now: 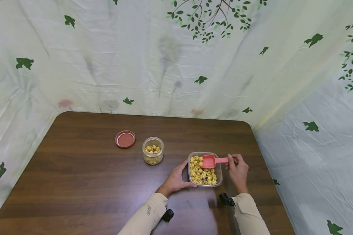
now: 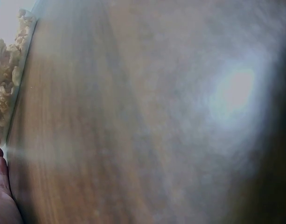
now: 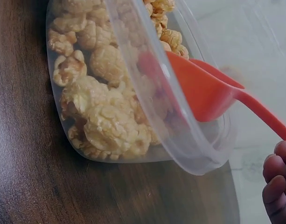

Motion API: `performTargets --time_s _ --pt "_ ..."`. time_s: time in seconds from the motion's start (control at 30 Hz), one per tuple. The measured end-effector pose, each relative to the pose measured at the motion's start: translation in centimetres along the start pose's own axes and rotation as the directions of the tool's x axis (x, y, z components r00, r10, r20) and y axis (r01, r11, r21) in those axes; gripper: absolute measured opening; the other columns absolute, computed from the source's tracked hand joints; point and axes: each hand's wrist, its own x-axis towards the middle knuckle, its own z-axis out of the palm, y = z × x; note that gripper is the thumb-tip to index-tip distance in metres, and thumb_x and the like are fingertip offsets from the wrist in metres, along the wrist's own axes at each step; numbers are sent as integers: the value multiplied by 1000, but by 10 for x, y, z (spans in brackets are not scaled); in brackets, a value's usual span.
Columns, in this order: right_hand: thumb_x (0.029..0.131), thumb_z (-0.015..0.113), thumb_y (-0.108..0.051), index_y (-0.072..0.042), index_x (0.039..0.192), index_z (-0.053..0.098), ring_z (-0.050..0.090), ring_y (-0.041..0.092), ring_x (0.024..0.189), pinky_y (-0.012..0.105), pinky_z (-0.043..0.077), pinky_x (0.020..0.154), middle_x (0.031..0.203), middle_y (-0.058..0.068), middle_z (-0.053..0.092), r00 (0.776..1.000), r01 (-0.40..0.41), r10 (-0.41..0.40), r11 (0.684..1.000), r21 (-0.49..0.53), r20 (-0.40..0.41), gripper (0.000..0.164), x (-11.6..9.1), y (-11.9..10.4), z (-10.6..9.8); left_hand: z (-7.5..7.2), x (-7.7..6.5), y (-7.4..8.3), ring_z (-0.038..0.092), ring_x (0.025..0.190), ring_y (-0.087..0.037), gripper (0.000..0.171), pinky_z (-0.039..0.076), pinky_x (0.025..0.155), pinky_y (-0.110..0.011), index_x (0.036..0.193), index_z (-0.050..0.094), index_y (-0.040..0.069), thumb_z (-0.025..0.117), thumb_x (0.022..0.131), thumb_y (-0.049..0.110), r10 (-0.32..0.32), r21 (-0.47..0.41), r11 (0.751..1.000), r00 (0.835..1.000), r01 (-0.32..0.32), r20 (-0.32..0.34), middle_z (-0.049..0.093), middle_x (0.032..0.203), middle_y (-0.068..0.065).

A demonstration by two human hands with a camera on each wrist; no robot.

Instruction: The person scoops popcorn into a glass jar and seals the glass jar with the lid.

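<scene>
Brown table (image 1: 91, 169): your left hand (image 1: 176, 178) grips tub (image 1: 219, 179) (steadying it, likely); your right hand (image 1: 238, 170) pinches scoop (image 1: 209, 161) by handle.

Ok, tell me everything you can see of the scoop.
The scoop is pinkish red and looks like plastic, with a broad bowl and a slim handle. The bowl lies inside the clear tub, popcorn along its front and near edges, and looks empty from the head view. The handle reaches out over the tub's right rim, its end pinched by the right hand.
</scene>
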Motion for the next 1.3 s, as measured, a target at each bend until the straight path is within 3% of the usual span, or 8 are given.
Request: performTargets --time_s 0.5,0.87,1.3 --pt "96 60 -16 1 95 60 54 8 50 20 47 45 67 15 62 995 -83 79 994 75 61 17 2 7 6 0 0 1 38 135 -32 109 33 110 -46 149 31 3 91 63 34 -11 -15 1000 1000 11 18 39 149 -19" --pt "98 57 -23 -1 99 59 55 9 55 19 49 50 72 13 61 981 -165 157 984 70 112 22 1 13 13 -1 1 1 38 135 -33 110 33 110 -47 150 29 4 90 64 35 -5 -24 1000 1000 6 24 38 149 -19" --pt "97 59 -18 0 95 60 50 11 52 21 45 46 66 9 58 973 -198 190 979 51 135 18 0 16 15 0 2 0 40 134 -31 110 34 109 -46 150 31 6 91 63 34 9 -30 1000 1000 -9 4 40 148 -19"
